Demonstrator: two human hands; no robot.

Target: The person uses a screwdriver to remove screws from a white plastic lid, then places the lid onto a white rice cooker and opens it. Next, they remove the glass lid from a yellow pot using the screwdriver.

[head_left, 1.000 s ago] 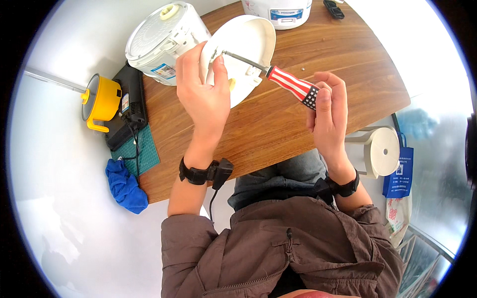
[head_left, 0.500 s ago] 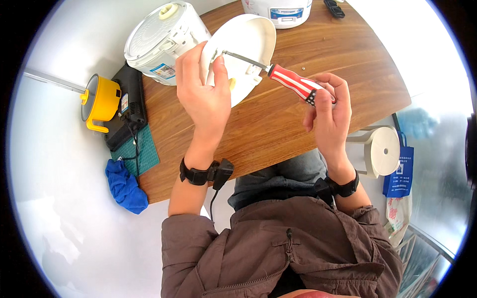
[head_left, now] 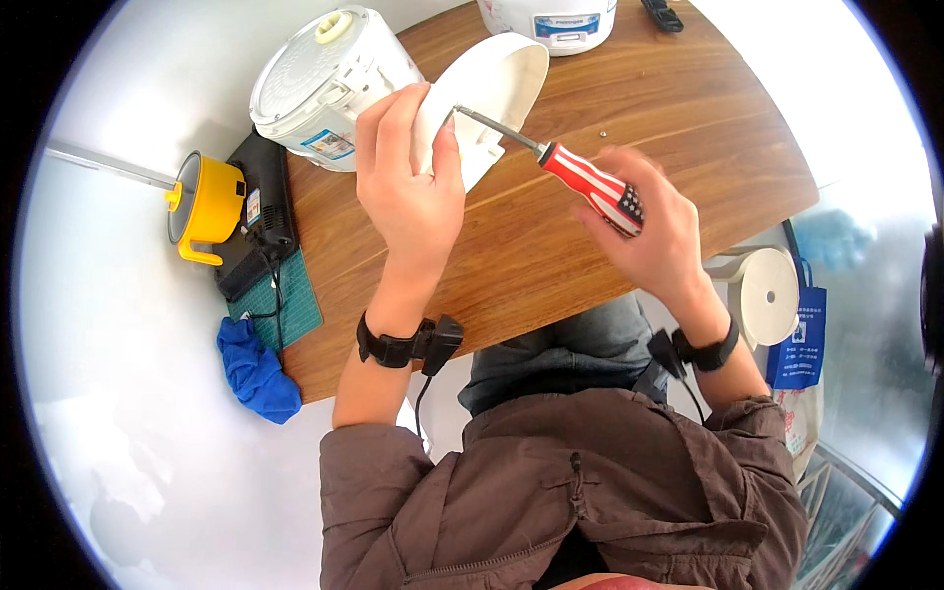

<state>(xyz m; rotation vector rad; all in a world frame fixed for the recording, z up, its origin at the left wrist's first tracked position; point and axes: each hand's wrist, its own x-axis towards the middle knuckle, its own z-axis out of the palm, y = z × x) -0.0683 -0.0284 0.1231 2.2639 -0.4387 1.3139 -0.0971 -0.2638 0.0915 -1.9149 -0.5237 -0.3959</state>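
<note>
My left hand grips the near left rim of a white oval plastic shell, held tilted up above the wooden table. My right hand, slightly blurred, holds a screwdriver by its red, white and dark star-patterned handle. The metal shaft reaches up and left into the shell, its tip beside my left fingertips; exactly what it touches is too small to tell. A tiny metal piece lies on the table to the right of the shell.
A white lidded appliance stands back left, another at the back. A yellow pot, black device, green mat and blue cloth sit left. A small black object lies back right. A round white stool stands right of the table.
My right hand has shifted right and toward me, turning on the screwdriver handle. The shell has tilted further, showing less of its inner face, and my left hand has moved slightly right.
</note>
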